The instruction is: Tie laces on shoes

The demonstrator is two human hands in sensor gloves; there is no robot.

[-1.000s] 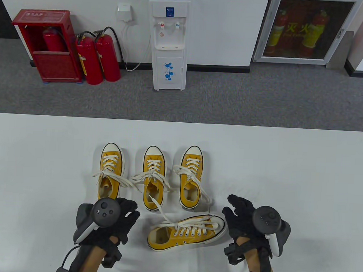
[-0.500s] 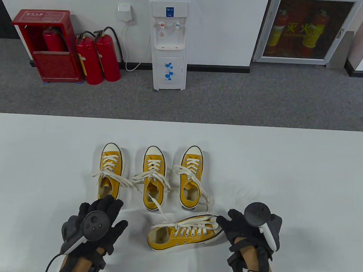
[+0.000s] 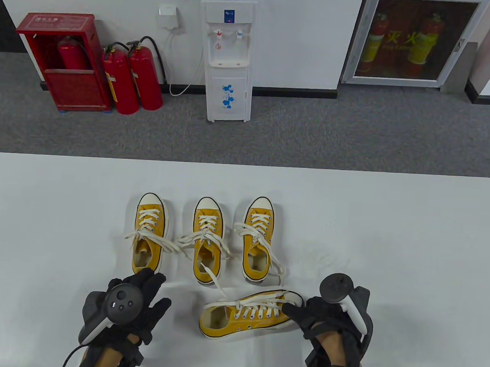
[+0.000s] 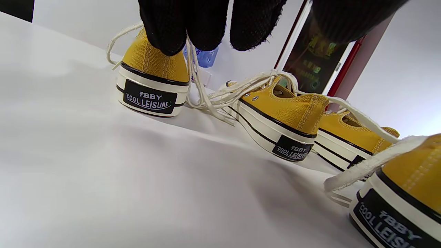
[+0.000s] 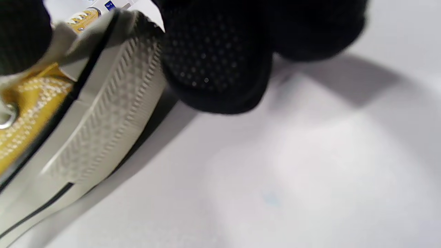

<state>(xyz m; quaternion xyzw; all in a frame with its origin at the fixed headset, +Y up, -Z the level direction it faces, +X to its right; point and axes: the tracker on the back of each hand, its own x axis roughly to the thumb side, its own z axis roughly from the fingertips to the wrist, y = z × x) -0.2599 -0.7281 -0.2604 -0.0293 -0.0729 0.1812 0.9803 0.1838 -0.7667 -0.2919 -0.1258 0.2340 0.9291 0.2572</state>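
- The left hand (image 3: 134, 305) hovers over the white table (image 3: 389, 240) at its near left, fingers straight and spread, so this grip is loose and holds nothing. Its fingertips (image 4: 165, 31) point toward the heel of the left yellow sneaker (image 3: 148, 236); the left wrist view puts them in front of that heel, and whether they touch it cannot be told.
- Three yellow sneakers stand upright side by side, toes pointing away: the left one, the middle yellow sneaker (image 3: 207, 241) and the right yellow sneaker (image 3: 258, 238). Their white laces (image 3: 201, 240) lie loose across the tongues and spill onto the table.
- Nearer the person, the tipped yellow sneaker (image 3: 246, 315) lies on its side, toe to the right, its laces untied and one end trailing toward the middle shoe.
- The right hand (image 3: 324, 315) is at that sneaker's toe cap (image 5: 103, 113), fingers curled round the white rubber end; its grip is clamped on the toe.
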